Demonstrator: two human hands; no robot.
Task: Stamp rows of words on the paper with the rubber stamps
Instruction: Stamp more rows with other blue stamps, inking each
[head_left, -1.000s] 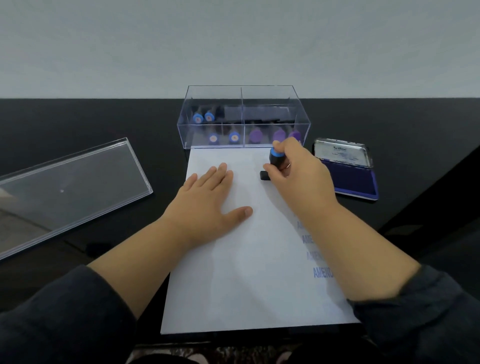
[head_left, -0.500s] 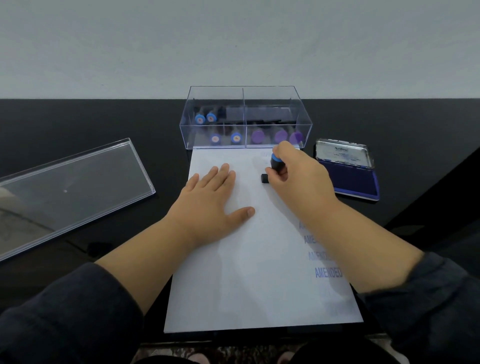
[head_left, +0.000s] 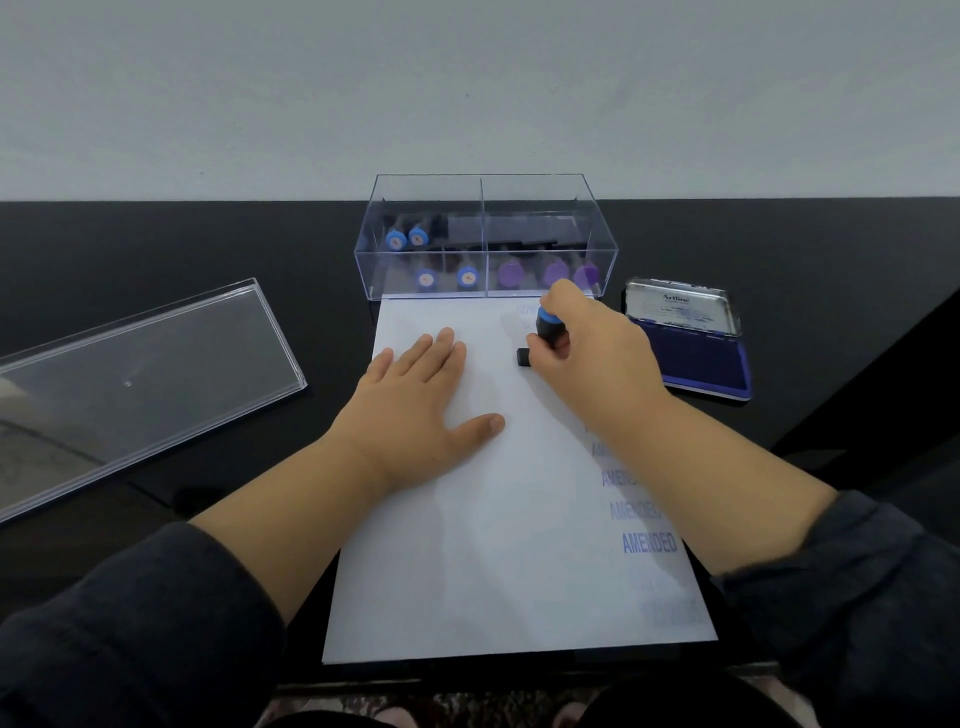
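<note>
Head view, clear box (head_left: 540, 192) holding stamps (head_left: 509, 273)

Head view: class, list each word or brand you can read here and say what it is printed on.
"AMENDED": stamped repeatedly down the right side of the paper; one print reads whole, the others are cut off by the arm.
"Artline": on the ink pad lid.
Faint prints at the paper's top and bottom: too blurred to read.

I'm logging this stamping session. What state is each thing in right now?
paper: flat, AMENDED rows printed down its right side
stamp: upright, base on the paper
right hand: grips the stamp
left hand: flat, pressing the paper
ink pad: open
clear box: lidless, stamps inside
box lid: off, lying left
</note>
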